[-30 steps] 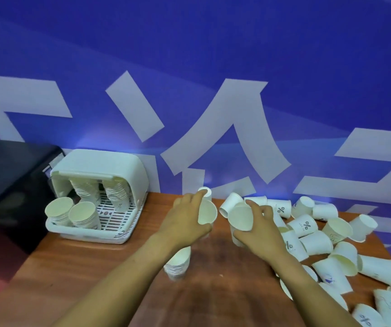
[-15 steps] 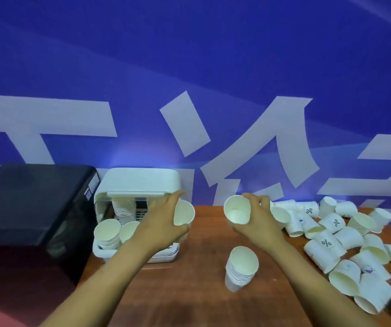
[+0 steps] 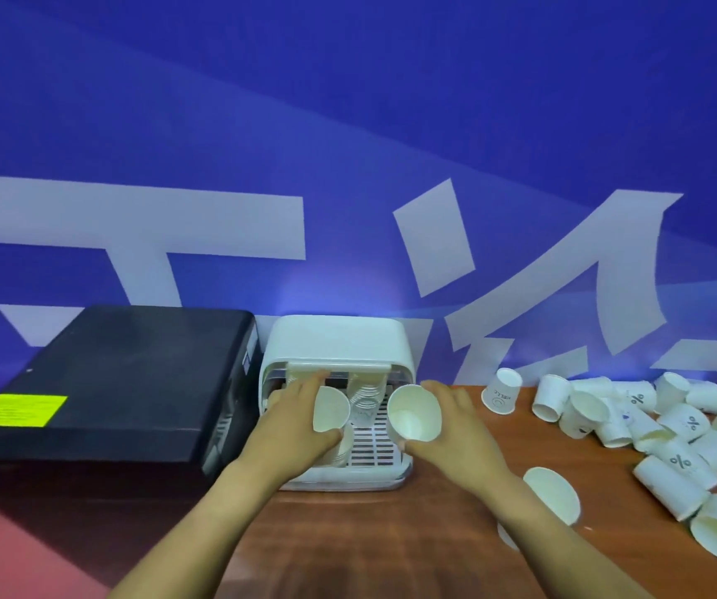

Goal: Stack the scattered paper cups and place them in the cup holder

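Hands have swung from the loose pile toward the white cup holder (image 3: 335,339) at mid-frame, each carrying one paper cup. A second ago both worked among the scattered cups (image 3: 668,430); now the left hand (image 3: 291,421) has its grip curled round a cup (image 3: 328,410) over the holder's slotted tray, and the right hand (image 3: 456,421) grasps another cup (image 3: 415,412), mouth toward the camera, just right of it. My judgement: these two are about to join the stacks inside. A short stack (image 3: 553,495) waits on the surface at lower right. Readable marks: "%" on several cups, "HELLO" on one; the yellow label (image 3: 17,409) on the black box (image 3: 131,382) is illegible.
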`<action>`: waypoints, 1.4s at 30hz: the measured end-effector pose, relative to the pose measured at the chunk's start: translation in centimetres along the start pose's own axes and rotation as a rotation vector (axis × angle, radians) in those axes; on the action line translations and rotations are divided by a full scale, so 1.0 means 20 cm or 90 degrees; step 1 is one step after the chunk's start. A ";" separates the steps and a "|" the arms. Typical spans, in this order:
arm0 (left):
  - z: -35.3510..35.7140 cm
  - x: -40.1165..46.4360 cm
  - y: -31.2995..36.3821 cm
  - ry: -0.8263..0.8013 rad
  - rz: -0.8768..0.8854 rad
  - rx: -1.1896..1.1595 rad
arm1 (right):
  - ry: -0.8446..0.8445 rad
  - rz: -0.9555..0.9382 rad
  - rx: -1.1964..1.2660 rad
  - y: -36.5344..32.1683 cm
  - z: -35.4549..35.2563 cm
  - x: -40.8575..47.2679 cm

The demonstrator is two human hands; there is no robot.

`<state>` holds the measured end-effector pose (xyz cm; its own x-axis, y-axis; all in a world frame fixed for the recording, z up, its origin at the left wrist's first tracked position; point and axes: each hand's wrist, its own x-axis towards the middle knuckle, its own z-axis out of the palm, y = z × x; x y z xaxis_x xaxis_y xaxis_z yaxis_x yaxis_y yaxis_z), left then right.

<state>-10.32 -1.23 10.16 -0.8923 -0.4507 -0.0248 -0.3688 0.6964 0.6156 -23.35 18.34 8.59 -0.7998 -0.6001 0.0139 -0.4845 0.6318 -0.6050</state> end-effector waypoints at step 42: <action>0.10 0.23 -0.41 -0.050 -0.111 0.004 | -0.137 0.041 -0.092 -0.22 0.45 0.29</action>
<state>-11.97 -7.93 3.54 -0.8323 -0.5197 -0.1927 -0.5211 0.6150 0.5918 -22.69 7.64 4.15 -0.7448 -0.6367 -0.1996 -0.4930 0.7267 -0.4785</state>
